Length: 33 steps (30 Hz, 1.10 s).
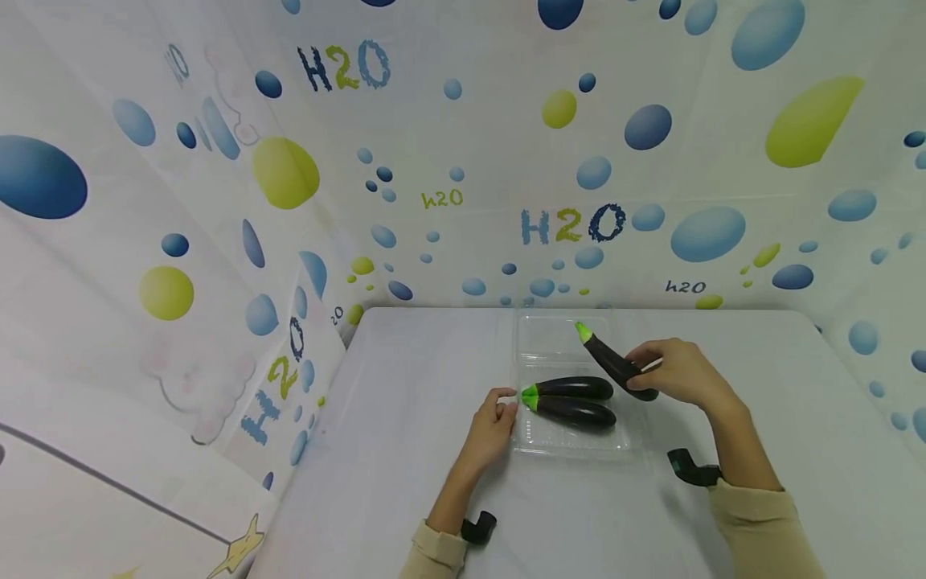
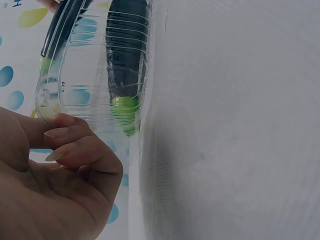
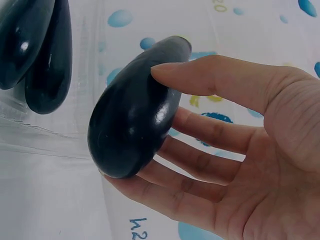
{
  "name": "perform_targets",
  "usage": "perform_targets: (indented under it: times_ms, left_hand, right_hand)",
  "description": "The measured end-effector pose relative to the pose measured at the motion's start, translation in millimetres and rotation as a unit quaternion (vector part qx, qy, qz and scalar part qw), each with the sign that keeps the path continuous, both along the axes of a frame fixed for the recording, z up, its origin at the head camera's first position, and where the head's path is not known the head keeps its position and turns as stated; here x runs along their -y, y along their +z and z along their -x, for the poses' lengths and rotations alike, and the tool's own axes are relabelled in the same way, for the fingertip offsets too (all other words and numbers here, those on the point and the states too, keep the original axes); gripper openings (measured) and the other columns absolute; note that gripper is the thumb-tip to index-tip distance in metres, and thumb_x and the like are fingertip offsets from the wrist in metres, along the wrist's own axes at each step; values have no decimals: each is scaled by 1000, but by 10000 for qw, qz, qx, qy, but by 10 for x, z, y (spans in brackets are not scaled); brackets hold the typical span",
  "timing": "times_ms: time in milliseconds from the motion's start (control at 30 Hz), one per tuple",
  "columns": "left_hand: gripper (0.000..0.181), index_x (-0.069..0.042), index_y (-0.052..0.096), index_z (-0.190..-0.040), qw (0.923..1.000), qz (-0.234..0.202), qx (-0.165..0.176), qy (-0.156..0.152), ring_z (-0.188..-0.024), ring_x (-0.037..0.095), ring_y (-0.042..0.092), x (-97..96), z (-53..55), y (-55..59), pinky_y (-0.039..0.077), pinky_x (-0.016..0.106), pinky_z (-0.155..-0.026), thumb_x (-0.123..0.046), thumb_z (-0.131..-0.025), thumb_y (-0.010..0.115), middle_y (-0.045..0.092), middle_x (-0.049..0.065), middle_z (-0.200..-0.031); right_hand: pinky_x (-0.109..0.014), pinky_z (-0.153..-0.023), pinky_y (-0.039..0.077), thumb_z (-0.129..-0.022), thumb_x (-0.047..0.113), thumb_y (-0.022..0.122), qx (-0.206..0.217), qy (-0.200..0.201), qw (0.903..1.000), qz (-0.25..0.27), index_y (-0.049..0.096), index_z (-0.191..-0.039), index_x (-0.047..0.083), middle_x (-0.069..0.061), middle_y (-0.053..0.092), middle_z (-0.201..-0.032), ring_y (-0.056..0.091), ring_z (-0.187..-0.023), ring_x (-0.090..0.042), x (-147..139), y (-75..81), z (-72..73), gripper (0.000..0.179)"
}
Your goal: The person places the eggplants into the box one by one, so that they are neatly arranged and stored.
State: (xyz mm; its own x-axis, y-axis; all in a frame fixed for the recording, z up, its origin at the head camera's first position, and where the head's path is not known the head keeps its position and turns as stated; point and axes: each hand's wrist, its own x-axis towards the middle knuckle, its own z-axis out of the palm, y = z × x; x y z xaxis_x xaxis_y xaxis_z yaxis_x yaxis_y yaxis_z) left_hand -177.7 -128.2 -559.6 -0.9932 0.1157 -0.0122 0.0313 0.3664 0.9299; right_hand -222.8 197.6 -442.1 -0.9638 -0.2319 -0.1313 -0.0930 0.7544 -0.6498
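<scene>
My right hand [image 1: 683, 374] grips a dark, glossy eggplant [image 1: 609, 362] near its thick end, its green stem pointing up and to the left in the head view. In the right wrist view the thumb lies on one side of this eggplant [image 3: 135, 115] and the other fingers on the far side. Two more eggplants [image 1: 576, 412] lie side by side in a clear plastic container [image 1: 531, 444], stems to the left. At the container's left edge my left hand [image 1: 488, 434] pinches the rim with curled fingers, seen close up in the left wrist view.
The container's open lid [image 1: 553, 326] lies flat at the back, toward the wall. Everything stands on a white-covered table [image 1: 419, 378]. A white curtain with blue and green spots [image 1: 463, 241] rises behind the table and along its sides.
</scene>
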Motion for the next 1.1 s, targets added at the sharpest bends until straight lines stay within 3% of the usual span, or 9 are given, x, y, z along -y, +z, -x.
perform_targets:
  times_ms: [1100]
  left_hand:
    - [32, -7, 56, -137, 10000, 73, -7, -8, -60, 8, 45, 6, 16, -14, 37, 25, -57, -23, -110, 51, 51, -5, -69]
  right_hand:
    - [-43, -78, 59, -76, 13, 91, 221, 1272, 9916, 24, 77, -112, 3, -7, 75, -105, 70, -100, -32, 316, -85, 97, 40]
